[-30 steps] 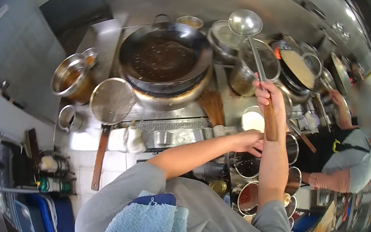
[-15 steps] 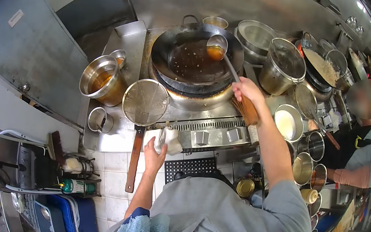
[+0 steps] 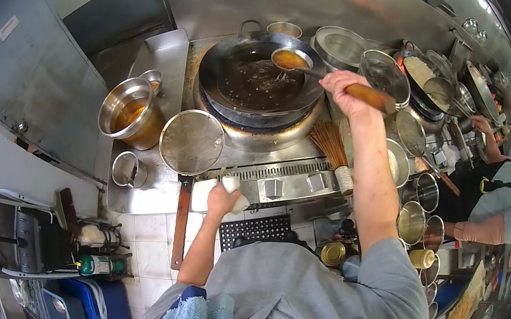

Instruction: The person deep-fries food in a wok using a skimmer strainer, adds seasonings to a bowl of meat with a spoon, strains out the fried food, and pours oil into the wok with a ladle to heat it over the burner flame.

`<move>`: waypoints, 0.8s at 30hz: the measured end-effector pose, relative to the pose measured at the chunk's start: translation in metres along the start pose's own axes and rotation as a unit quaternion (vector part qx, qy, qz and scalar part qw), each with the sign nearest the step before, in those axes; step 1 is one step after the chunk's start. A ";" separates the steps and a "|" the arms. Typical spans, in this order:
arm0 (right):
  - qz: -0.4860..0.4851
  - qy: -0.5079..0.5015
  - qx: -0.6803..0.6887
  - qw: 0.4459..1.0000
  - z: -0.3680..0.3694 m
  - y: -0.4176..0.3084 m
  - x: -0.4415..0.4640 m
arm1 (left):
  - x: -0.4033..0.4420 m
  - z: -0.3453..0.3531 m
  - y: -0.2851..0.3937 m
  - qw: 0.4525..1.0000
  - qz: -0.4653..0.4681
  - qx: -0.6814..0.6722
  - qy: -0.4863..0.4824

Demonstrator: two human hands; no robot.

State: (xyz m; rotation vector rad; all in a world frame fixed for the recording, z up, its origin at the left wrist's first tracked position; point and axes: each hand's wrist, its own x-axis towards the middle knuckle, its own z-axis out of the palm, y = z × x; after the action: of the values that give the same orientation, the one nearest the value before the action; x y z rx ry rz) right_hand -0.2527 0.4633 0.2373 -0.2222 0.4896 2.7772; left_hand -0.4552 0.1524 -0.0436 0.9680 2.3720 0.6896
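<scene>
My right hand [image 3: 347,91] grips the wooden-ended handle of a ladle [image 3: 290,59], whose bowl of amber oil is raised over the wok [image 3: 213,91]. Dark oil with small bits floating in it fills the wok's bottom. Down at the stove's front edge, my left hand [image 3: 222,200] is closed on a folded white cloth [image 3: 240,204]. Just left of that hand lies a round mesh strainer [image 3: 191,143], its wooden handle hanging over the edge.
A steel pot of amber oil [image 3: 109,114] and a small steel cup [image 3: 130,170] stand at left. A bamboo brush [image 3: 328,145] leans near my right forearm. Steel pots [image 3: 412,222] line the right side. A co-worker's hand [image 3: 484,125] is by another wok [image 3: 419,71].
My right hand has risen, and the ladle has tipped from steep to nearly level, its bowl slightly left. My left hand has closed on the cloth. The co-worker's hand has come into view.
</scene>
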 end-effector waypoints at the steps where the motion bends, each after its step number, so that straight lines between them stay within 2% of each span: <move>1: -0.009 -0.019 0.022 1.000 0.008 -0.002 -0.008 | -0.001 -0.005 0.002 0.997 -0.011 -0.066 -0.032; 2: -0.017 -0.039 0.044 0.998 0.016 -0.005 -0.017 | -0.005 -0.008 0.005 0.962 -0.040 -0.258 -0.084; 3: -0.024 -0.059 0.066 0.996 0.024 -0.007 -0.025 | -0.014 -0.015 0.011 0.886 -0.070 -0.439 -0.132; 4: -0.052 -0.061 0.065 0.995 0.034 -0.007 -0.036 | -0.025 -0.023 0.017 0.773 -0.100 -0.602 -0.174; 5: -0.080 -0.063 0.064 0.993 0.044 -0.007 -0.047 | -0.035 -0.034 0.022 0.685 -0.129 -0.687 -0.207; 6: -0.083 -0.072 0.058 0.992 0.052 -0.011 -0.057 | -0.036 -0.029 0.012 0.566 -0.115 -0.772 -0.264; 8: -0.097 -0.076 0.019 0.992 0.063 -0.021 -0.078 | -0.064 -0.048 0.052 0.452 -0.120 -0.849 -0.248; 12: -0.123 -0.049 -0.083 0.988 0.071 -0.053 -0.115 | -0.058 -0.027 0.026 0.287 -0.037 -0.901 -0.323; 16: -0.145 0.019 -0.200 0.969 0.064 -0.080 -0.150 | -0.063 -0.029 0.037 0.191 -0.026 -0.917 -0.349; 17: -0.188 0.037 -0.246 0.950 0.054 -0.089 -0.158 | -0.063 -0.029 0.038 0.248 -0.028 -0.913 -0.322; 18: -0.229 0.055 -0.291 0.927 0.046 -0.088 -0.165 | -0.062 -0.028 0.036 0.277 -0.022 -0.905 -0.322; 20: -0.246 0.098 -0.381 0.886 0.024 -0.105 -0.178 | -0.066 -0.035 0.051 0.273 -0.007 -0.898 -0.344; 21: -0.265 0.121 -0.439 0.850 0.013 -0.109 -0.184 | -0.062 -0.030 0.047 0.254 0.004 -0.894 -0.368; 22: -0.282 0.144 -0.495 0.809 0.006 -0.097 -0.190 | -0.064 -0.032 0.055 0.264 -0.001 -0.894 -0.361; 23: -0.352 0.209 -0.546 0.731 0.000 -0.084 -0.194 | -0.068 -0.036 0.062 0.274 -0.006 -0.894 -0.353; 24: -0.317 0.218 -0.666 0.639 -0.021 -0.126 -0.201 | -0.070 -0.039 0.067 0.285 -0.011 -0.895 -0.344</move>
State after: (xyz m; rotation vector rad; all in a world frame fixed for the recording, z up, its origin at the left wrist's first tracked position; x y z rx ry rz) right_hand -0.0203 0.5132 0.2195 -1.1015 -1.3859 1.7561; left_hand -0.4011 0.1318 0.0433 -0.0860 -0.1298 1.6210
